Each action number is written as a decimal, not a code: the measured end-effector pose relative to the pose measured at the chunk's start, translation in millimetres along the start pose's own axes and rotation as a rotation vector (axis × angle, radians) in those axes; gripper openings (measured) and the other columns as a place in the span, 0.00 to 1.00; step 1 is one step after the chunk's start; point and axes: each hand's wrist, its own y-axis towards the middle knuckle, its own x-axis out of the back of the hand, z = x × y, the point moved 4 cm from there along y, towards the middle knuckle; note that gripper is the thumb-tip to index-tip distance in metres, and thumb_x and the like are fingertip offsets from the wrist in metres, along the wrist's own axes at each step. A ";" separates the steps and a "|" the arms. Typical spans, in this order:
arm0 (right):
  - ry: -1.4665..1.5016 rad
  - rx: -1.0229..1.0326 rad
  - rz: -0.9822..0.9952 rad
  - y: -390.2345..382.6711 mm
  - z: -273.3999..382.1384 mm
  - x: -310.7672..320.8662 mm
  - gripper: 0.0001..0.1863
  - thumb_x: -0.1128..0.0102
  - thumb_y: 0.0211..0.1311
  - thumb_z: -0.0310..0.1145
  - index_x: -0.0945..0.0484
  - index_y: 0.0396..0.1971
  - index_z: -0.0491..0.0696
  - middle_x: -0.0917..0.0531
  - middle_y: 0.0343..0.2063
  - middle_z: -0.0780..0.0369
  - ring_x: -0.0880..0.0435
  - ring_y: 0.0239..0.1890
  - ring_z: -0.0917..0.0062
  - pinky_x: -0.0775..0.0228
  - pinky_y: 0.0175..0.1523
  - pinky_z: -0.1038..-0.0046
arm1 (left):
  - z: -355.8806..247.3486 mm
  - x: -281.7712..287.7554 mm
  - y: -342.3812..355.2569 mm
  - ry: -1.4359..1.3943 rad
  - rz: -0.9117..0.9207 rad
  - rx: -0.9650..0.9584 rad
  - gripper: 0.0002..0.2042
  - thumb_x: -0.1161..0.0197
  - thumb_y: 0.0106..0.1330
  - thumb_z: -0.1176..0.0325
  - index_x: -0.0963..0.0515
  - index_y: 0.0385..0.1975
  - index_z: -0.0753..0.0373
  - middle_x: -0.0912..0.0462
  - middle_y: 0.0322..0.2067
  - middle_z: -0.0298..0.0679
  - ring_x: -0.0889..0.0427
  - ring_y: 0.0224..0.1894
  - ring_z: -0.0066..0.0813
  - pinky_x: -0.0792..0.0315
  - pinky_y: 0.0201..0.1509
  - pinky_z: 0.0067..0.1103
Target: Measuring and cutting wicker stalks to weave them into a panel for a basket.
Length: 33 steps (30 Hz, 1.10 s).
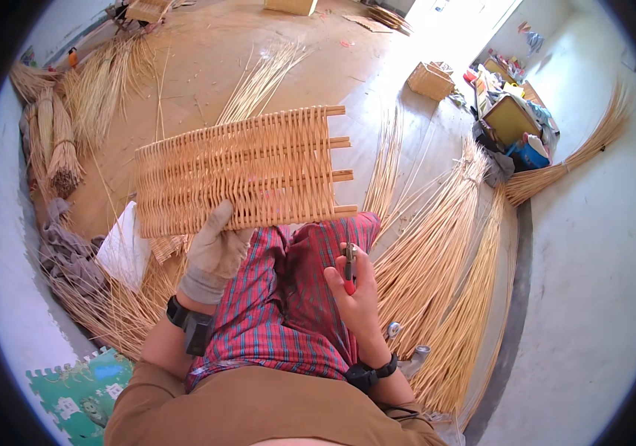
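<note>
My left hand (218, 253), in a pale work glove, grips the lower edge of a flat woven wicker panel (236, 175). The panel is held up above my lap and tilts slightly, with its right end higher. Along its right end, several thick wooden stakes (342, 176) stick out past the weave. Bare and closed, my right hand (359, 290) holds a small pair of hand cutters (349, 267) with red and black handles, their metal head pointing away from me. The cutters are below the panel's right end, apart from it. My left fingers behind the panel are hidden.
Long bundles of wicker rods (437, 253) lie on the floor to my right. More bundles (58, 141) stand along the left wall. A wicker basket (431, 80) and a cluttered heap (515, 119) are at the far right. A green foam mat (73, 390) lies near left.
</note>
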 end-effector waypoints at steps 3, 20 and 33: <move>0.006 -0.067 0.037 -1.3 -3.6 -0.4 0.30 0.29 0.63 0.41 0.28 0.61 0.43 0.20 0.46 0.53 0.21 0.49 0.60 0.30 0.56 0.62 | -2.6 -4.9 0.4 -0.048 0.033 0.015 0.23 0.46 0.77 0.74 0.38 0.70 0.66 0.27 0.65 0.50 0.23 0.65 0.45 0.18 0.63 0.39; -0.012 -0.038 0.075 11.2 -10.4 -7.8 0.22 0.32 0.65 0.41 0.25 0.52 0.44 0.20 0.35 0.54 0.20 0.42 0.57 0.29 0.49 0.59 | 9.5 10.6 -1.9 0.115 0.049 0.089 0.22 0.46 0.78 0.71 0.37 0.68 0.69 0.25 0.64 0.51 0.23 0.65 0.44 0.20 0.66 0.37; -0.028 -0.010 -0.034 29.1 -22.6 -11.5 0.26 0.32 0.65 0.44 0.26 0.55 0.44 0.18 0.39 0.54 0.20 0.46 0.55 0.29 0.53 0.59 | 14.4 8.6 -1.1 0.099 0.037 0.135 0.23 0.44 0.76 0.72 0.37 0.69 0.67 0.25 0.63 0.49 0.22 0.64 0.43 0.20 0.66 0.37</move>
